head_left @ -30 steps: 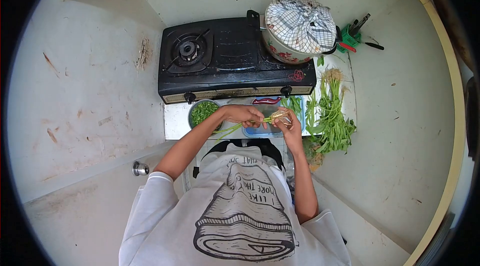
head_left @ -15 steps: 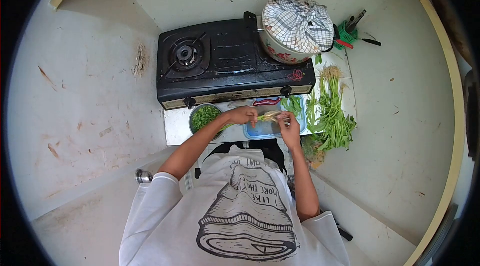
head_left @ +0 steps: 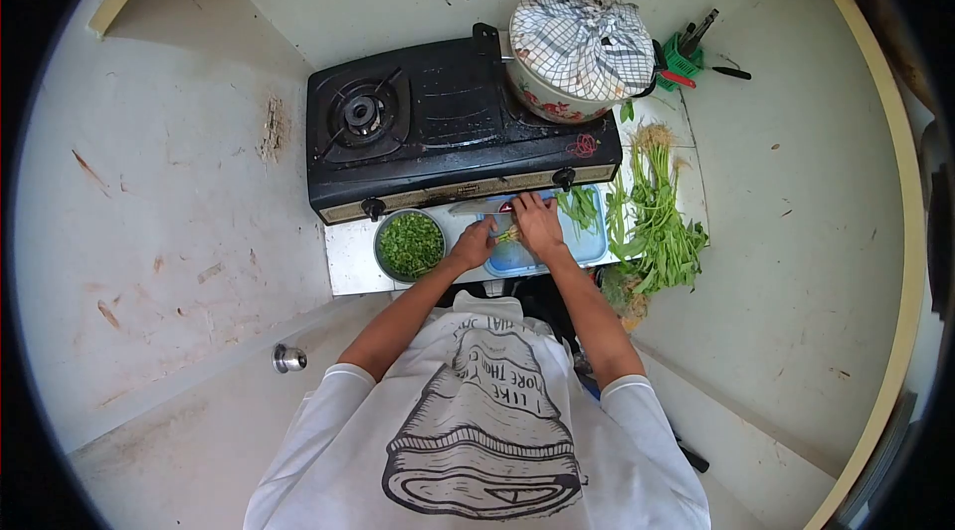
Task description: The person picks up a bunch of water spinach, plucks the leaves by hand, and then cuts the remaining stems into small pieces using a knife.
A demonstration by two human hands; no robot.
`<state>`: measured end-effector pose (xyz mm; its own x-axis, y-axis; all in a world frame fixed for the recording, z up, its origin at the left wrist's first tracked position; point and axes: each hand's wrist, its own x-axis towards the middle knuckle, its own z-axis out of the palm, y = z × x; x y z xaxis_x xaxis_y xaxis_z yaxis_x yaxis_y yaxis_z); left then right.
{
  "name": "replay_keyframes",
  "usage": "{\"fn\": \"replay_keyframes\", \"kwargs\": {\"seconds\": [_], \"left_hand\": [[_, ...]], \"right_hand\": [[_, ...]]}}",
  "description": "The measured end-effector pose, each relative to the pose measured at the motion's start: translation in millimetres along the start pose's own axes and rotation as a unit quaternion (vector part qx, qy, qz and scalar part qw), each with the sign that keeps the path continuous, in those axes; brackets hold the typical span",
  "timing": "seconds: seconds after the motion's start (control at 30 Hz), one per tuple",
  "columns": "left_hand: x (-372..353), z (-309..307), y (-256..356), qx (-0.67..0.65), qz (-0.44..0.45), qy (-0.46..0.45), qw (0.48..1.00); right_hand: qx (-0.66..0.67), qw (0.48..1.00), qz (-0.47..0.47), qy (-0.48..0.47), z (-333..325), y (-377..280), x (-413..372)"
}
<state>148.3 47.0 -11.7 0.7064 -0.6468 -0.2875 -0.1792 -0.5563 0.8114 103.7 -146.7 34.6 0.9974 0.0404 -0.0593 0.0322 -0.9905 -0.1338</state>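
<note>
My right hand (head_left: 539,225) is closed on the red handle of a knife (head_left: 479,208), whose blade points left along the stove's front edge. My left hand (head_left: 475,244) is closed on a small bunch of stems (head_left: 507,233), whose pale ends show over the blue tray (head_left: 595,247). Cut green leaves (head_left: 578,209) lie in the tray's right part. Left of my left hand stands a round bowl (head_left: 410,244) filled with chopped greens.
Behind the tray is a black two-burner stove (head_left: 448,137) bearing a cloth-covered pot (head_left: 557,102). A big bunch of leafy greens (head_left: 659,221) lies at the right. A green basket (head_left: 680,62) with utensils stands at the back right.
My right hand has left the root ends and moved left and up onto the knife handle. My left hand has lowered the stems to the tray. The camera view has shifted slightly.
</note>
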Motion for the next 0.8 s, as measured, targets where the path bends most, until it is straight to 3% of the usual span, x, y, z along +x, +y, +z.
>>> {"fn": "replay_keyframes", "kwargs": {"seconds": [0.1, 0.43, 0.73, 0.8], "left_hand": [[-5, -4, 6, -0.006, 0.011, 0.026, 1.000], [-9, -1, 9, -0.015, 0.026, 0.073, 0.997], [-7, 6, -2, -0.047, 0.015, 0.102, 0.994], [-7, 4, -2, -0.052, -0.016, 0.075, 0.996]], "right_hand": [[0.009, 1.000, 0.006, -0.029, -2, 0, -7], [0.248, 0.955, 0.164, 0.001, -12, -10, -90], [0.248, 0.946, 0.203, -0.052, 5, -63, -116], [0.245, 0.946, 0.208, -0.045, 12, -67, -115]]}}
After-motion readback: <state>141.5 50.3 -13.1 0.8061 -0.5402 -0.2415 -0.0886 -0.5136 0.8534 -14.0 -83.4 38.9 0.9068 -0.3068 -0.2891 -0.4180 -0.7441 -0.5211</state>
